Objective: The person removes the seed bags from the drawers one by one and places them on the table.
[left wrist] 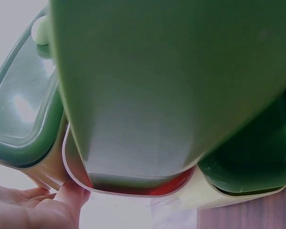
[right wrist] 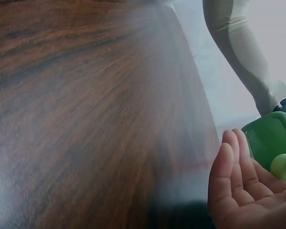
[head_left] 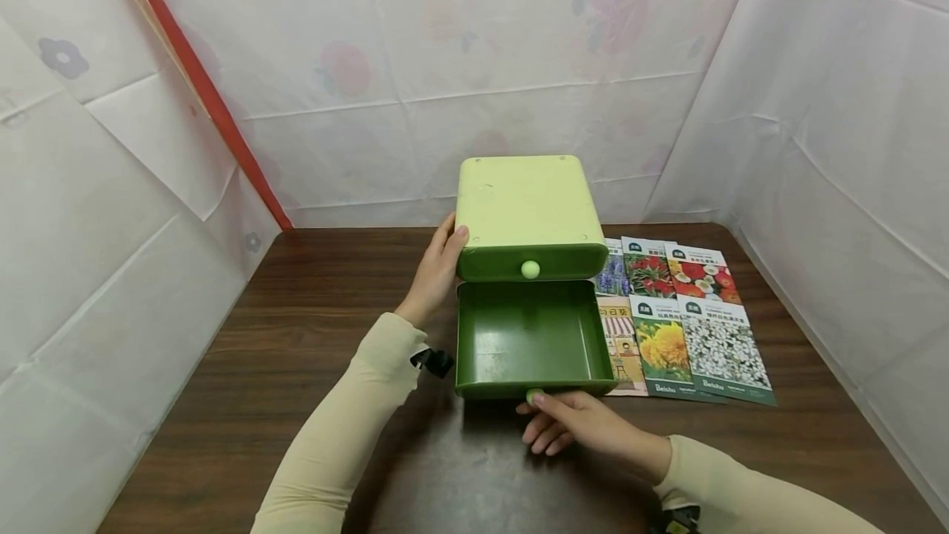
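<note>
A small cabinet (head_left: 530, 200) with a pale yellow-green shell and dark green drawers stands on the table. Its upper drawer (head_left: 489, 264) is closed, while the drawer under it (head_left: 534, 332) is pulled far out, with nothing visible inside. In the left wrist view another closed drawer (left wrist: 252, 157) shows below the pulled-out one. My left hand (head_left: 433, 274) rests against the cabinet's left side, its fingers fairly straight and its thumb near the front edge. With thumb and index finger, my right hand (head_left: 574, 421) pinches the round knob (right wrist: 281, 167) of the pulled-out drawer; the other fingers are loose.
Several seed packets with flower pictures, among them a white-flowered packet (head_left: 726, 344), lie overlapping to the cabinet's right. The dark wooden table (head_left: 311, 336) is bordered by white cloth walls (head_left: 334, 105) at the back and both sides.
</note>
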The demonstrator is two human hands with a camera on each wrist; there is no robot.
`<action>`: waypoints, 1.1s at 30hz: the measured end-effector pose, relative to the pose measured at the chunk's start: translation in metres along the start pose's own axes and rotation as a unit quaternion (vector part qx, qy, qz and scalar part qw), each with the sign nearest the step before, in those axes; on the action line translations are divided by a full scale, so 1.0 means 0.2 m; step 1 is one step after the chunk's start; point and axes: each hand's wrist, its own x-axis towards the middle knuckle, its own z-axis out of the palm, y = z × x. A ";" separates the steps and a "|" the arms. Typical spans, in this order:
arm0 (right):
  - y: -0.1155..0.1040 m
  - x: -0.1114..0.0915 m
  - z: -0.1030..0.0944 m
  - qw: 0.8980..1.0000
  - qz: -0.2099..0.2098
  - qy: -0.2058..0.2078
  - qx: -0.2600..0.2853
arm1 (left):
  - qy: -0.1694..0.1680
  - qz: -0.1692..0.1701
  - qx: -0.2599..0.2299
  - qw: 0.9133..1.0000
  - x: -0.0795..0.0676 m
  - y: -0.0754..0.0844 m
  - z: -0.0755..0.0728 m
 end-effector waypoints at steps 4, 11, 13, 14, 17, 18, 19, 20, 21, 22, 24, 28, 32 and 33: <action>0.00 0.00 0.01 1.000 0.008 0.009 0.023 | 0.003 -0.003 -0.009 1.000 0.00 0.01 0.00; -0.02 0.00 0.01 0.999 0.005 0.033 0.016 | -0.001 -0.011 -0.016 1.000 0.00 0.01 0.00; -0.03 0.00 0.01 0.999 0.001 0.042 0.010 | -0.001 -0.011 -0.017 1.000 0.00 0.01 0.00; -0.04 0.00 0.01 0.999 -0.001 0.047 0.007 | 0.000 -0.011 -0.016 1.000 0.00 0.01 0.00; -0.07 0.00 0.00 0.998 -0.005 0.062 -0.001 | 0.004 -0.013 -0.008 1.000 0.00 0.01 0.00; -0.08 0.00 -0.01 0.998 -0.007 0.068 -0.004 | 0.005 -0.014 -0.008 1.000 0.00 0.01 0.00; -0.09 0.00 -0.01 0.997 -0.009 0.072 -0.005 | 0.004 -0.014 -0.007 1.000 0.00 0.01 0.00; -0.10 0.01 -0.02 0.997 -0.009 0.078 -0.007 | 0.005 -0.014 -0.006 1.000 0.01 0.00 0.00; -0.11 0.01 -0.02 0.997 -0.010 0.082 -0.008 | 0.004 -0.014 -0.005 1.000 0.01 0.00 0.00; -0.11 0.01 -0.02 0.996 -0.010 0.086 -0.009 | 0.002 -0.014 -0.009 1.000 0.01 0.00 0.00; -0.13 0.02 -0.03 0.996 -0.007 0.093 -0.010 | -0.001 -0.013 -0.014 1.000 0.01 0.00 0.00; -0.15 0.03 -0.04 0.995 -0.004 0.103 -0.009 | -0.005 -0.014 -0.022 1.000 0.01 0.00 0.00; -0.16 0.06 -0.05 0.994 -0.015 0.109 -0.010 | -0.007 -0.012 -0.021 1.000 0.00 0.00 0.00; -0.16 0.07 -0.05 0.994 -0.018 0.110 -0.009 | -0.008 -0.012 -0.022 1.000 0.00 0.00 0.00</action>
